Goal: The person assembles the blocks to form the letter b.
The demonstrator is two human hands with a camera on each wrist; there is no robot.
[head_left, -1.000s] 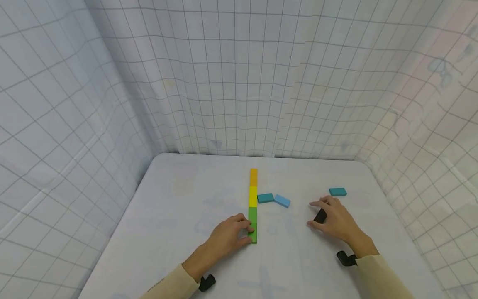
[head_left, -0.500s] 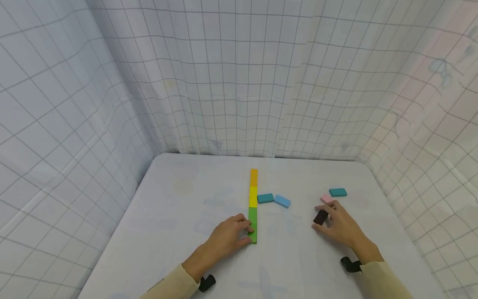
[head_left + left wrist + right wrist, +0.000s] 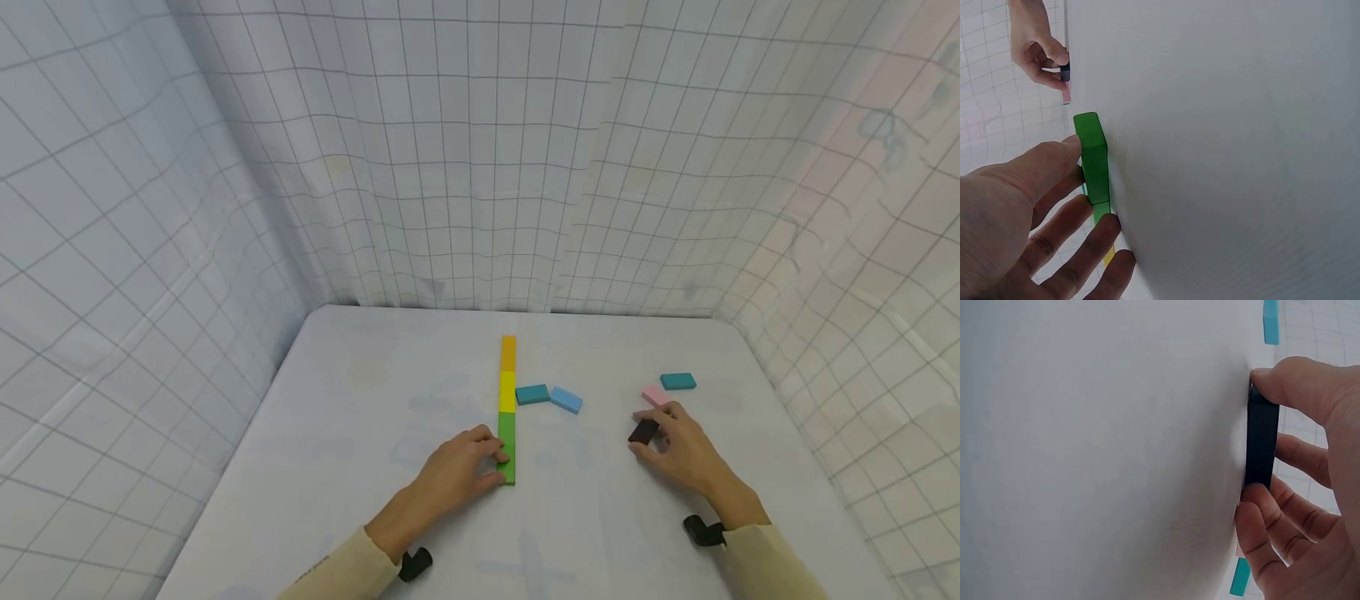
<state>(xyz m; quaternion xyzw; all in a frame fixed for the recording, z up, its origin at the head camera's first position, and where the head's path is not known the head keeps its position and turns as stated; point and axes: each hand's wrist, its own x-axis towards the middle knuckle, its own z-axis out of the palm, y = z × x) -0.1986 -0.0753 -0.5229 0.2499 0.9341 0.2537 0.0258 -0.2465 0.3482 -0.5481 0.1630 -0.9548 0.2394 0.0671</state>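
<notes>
A straight row of flat blocks runs away from me down the middle of the white table: orange (image 3: 509, 353), yellow (image 3: 507, 392), then two green ones. My left hand (image 3: 453, 472) reaches in from the left and holds the nearest green block (image 3: 1092, 162), thumb at its near end and fingertips over its side. Over on the right, my right hand (image 3: 686, 457) grips a black block (image 3: 643, 432) by its ends between thumb and fingers, close over the table. Just behind those fingers lies a pink block (image 3: 654, 395), partly covered by the hand.
A teal block (image 3: 532, 394) lies beside the yellow one, with a light blue block (image 3: 566, 400) at its right end. Another teal block (image 3: 678, 382) sits farther right, behind the right hand. Grid-patterned white curtains (image 3: 480, 167) enclose the table (image 3: 375, 367).
My right hand has shifted slightly right and toward me with the black block, uncovering the pink block behind it. The left hand stays on the green block.
</notes>
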